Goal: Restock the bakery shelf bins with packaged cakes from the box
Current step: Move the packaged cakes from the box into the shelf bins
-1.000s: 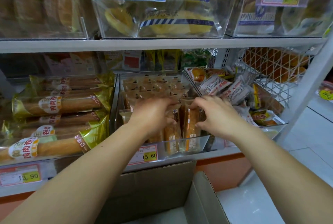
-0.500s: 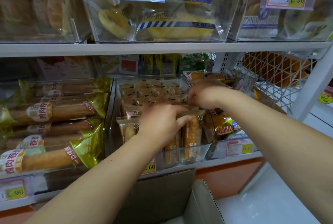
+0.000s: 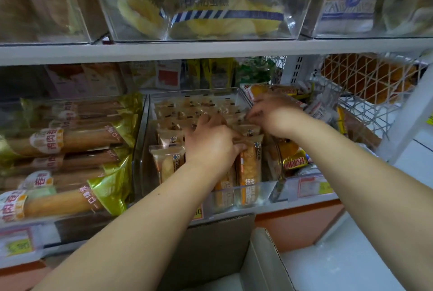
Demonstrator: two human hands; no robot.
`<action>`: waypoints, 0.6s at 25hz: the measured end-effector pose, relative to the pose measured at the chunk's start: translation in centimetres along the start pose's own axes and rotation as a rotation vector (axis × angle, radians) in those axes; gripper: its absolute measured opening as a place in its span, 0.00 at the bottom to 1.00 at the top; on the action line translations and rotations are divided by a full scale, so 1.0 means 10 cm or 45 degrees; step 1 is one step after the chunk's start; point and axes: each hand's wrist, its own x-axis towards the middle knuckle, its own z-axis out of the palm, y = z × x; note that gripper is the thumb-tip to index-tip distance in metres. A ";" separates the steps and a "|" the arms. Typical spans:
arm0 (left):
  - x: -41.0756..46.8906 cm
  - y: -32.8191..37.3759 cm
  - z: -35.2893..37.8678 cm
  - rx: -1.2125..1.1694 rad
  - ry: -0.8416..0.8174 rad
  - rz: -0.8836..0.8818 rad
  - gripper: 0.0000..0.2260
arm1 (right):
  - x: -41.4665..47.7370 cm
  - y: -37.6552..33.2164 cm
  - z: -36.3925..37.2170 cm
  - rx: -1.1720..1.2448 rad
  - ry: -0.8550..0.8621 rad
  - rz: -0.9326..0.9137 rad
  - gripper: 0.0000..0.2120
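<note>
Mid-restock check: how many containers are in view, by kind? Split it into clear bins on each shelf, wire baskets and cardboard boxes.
Clear bins, upper shelf: 3
Clear bins, lower shelf: 3
Wire baskets: 1
Cardboard boxes: 1
Total: 8

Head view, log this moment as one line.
step: restocking bin | left grip: holds front cake pack | right grip: on packs farther back, hold unclear | box: below bin
</note>
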 end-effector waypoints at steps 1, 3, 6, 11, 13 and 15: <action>-0.01 0.00 0.00 -0.002 -0.022 0.001 0.14 | -0.04 -0.01 -0.06 0.058 0.038 -0.009 0.11; -0.05 -0.01 -0.05 -0.088 -0.050 0.029 0.16 | -0.24 -0.04 -0.18 0.093 0.074 -0.078 0.14; -0.20 -0.12 -0.19 -0.197 0.005 0.080 0.21 | -0.59 -0.13 -0.09 -0.185 -0.060 -0.178 0.25; -0.49 -0.47 -0.20 0.099 -0.096 0.078 0.24 | -0.75 -0.20 0.24 -0.359 -0.112 -0.140 0.25; -0.47 -0.53 -0.22 0.002 -0.207 0.067 0.24 | -0.75 -0.23 0.24 -0.368 -0.120 -0.090 0.25; -0.48 -0.56 -0.33 -0.093 -0.188 0.088 0.24 | -0.78 -0.31 0.22 -0.323 -0.028 -0.108 0.25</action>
